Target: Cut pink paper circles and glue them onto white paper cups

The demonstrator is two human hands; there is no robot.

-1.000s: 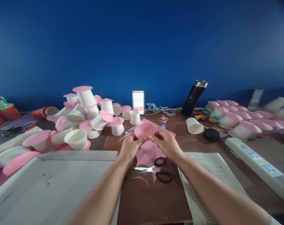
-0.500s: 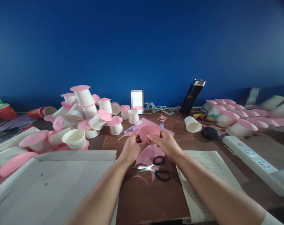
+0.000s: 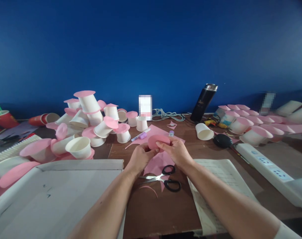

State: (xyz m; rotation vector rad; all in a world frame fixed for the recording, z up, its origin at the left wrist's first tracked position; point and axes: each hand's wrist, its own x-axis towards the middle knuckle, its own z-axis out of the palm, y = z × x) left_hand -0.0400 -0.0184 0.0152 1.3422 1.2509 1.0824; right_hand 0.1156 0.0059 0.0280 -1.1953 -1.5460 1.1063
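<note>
A pink paper circle (image 3: 158, 140) is held between both hands above the middle of the table. My left hand (image 3: 141, 155) pinches its left edge, and my right hand (image 3: 178, 153) grips the right side with the thumb on top. Below the hands lie open scissors (image 3: 157, 178) with black handles, resting partly on pink paper scraps (image 3: 157, 164). Just beyond the circle is a larger pink sheet (image 3: 153, 130), with a purple cap (image 3: 142, 135) and a small glue stick piece (image 3: 171, 133) by it.
White paper cups with pink discs (image 3: 88, 102) are heaped at the left; more capped cups (image 3: 257, 134) stand at the right. A bare cup (image 3: 205, 132), black flask (image 3: 203, 103) and power strip (image 3: 267, 169) lie to the right. A white box lid (image 3: 66, 199) fills the left front.
The pink circle has tilted a little flatter in my fingers. Both hands keep their hold, and the things on the table stay where they were.
</note>
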